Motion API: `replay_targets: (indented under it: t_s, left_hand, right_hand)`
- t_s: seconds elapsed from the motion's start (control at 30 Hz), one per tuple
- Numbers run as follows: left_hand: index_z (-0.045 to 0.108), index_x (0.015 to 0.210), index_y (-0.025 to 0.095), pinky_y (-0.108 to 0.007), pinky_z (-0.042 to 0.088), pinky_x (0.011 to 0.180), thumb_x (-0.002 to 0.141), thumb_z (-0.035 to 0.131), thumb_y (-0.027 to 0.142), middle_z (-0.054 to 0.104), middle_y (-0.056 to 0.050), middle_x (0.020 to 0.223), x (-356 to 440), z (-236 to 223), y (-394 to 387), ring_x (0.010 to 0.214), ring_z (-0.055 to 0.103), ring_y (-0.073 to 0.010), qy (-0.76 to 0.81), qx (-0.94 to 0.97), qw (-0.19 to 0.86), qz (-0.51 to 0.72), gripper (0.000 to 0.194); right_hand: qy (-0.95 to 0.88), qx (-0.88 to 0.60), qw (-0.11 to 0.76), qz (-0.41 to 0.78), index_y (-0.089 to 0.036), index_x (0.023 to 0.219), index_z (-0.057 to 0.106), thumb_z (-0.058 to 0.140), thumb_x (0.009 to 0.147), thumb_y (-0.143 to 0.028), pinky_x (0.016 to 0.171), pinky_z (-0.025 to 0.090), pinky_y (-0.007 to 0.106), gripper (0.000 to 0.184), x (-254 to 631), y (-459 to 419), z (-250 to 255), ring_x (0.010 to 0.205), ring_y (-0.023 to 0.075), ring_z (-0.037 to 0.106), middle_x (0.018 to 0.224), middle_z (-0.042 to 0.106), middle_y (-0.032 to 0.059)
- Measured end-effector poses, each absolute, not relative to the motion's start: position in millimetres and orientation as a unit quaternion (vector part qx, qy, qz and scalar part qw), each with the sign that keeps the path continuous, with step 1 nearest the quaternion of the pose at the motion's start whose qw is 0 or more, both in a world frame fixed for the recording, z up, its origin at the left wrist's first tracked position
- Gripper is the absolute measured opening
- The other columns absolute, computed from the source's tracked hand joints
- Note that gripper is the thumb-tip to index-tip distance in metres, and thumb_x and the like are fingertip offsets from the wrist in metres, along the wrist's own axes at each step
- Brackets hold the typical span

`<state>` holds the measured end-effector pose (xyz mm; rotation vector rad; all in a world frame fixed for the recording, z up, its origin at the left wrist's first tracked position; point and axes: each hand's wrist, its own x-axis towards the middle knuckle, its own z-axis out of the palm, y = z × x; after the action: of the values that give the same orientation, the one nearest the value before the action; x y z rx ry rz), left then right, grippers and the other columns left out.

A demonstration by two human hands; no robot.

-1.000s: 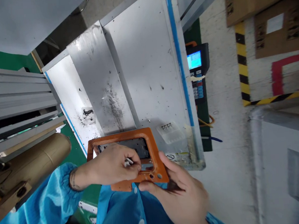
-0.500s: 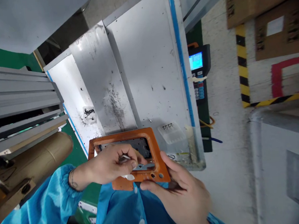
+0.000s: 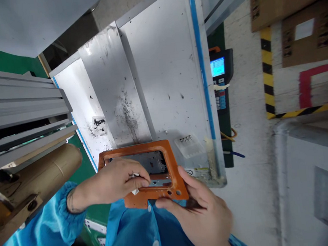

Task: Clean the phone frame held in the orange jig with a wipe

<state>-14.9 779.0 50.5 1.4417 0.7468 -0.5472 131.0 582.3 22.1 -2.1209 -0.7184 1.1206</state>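
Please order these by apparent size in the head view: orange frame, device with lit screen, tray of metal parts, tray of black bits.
Largest to smallest, as they look:
1. Orange frame
2. Device with lit screen (visible part)
3. Tray of metal parts
4. Tray of black bits

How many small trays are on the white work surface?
2: one toward the picture's left, holding black bits; the other by the orange frame's upper right corner, holding small metal parts. More could be hidden behind the frame.
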Motion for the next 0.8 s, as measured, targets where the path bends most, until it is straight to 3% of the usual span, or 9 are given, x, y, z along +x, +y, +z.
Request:
replay_targets:
  t_s: [0.17,0.37,0.6,0.8]
  left_hand:
    - [0.075,0.098,0.019,-0.026,0.041,0.066,0.103,0.058,0.019,0.065,-0.002,0.088,-13,55,779,0.076,0.059,-0.0130,0.236,0.722,0.590,-0.273,0.018]
    - [0.068,0.092,0.018,-0.028,0.038,0.068,0.098,0.055,0.007,0.063,0.000,0.090,-13,58,781,0.078,0.057,-0.0137,0.248,0.735,0.560,-0.291,0.018]
    - [0.067,0.094,0.018,-0.024,0.045,0.077,0.106,0.054,0.027,0.064,-0.002,0.099,-33,51,788,0.087,0.060,-0.0122,0.321,0.634,0.677,-0.191,0.019]
    - [0.075,0.098,0.019,-0.022,0.046,0.069,0.102,0.062,0.035,0.074,-0.001,0.090,-25,46,781,0.081,0.066,-0.0128,0.381,0.575,0.686,-0.232,0.021]
  right_hand:
    - [-0.279,-0.776,0.368,0.428,-0.019,0.138,0.062,0.089,0.075,-0.047,0.069,0.064,0.017,0.074,131,586,26,0.072,0.0168,0.076,0.090,0.079,-0.0009]
    - [-0.284,-0.784,0.355,0.422,-0.016,0.137,0.063,0.091,0.072,-0.046,0.070,0.064,0.018,0.077,131,585,26,0.071,0.0177,0.076,0.088,0.079,0.0000]
    - [-0.308,-0.800,0.319,0.405,-0.019,0.131,0.065,0.077,0.080,-0.066,0.063,0.064,0.022,0.070,132,587,25,0.059,0.0149,0.072,0.085,0.079,-0.0002]
    - [-0.317,-0.797,0.314,0.406,-0.016,0.130,0.065,0.078,0.080,-0.065,0.063,0.064,0.022,0.071,134,585,25,0.071,0.0182,0.076,0.091,0.079,0.0034]
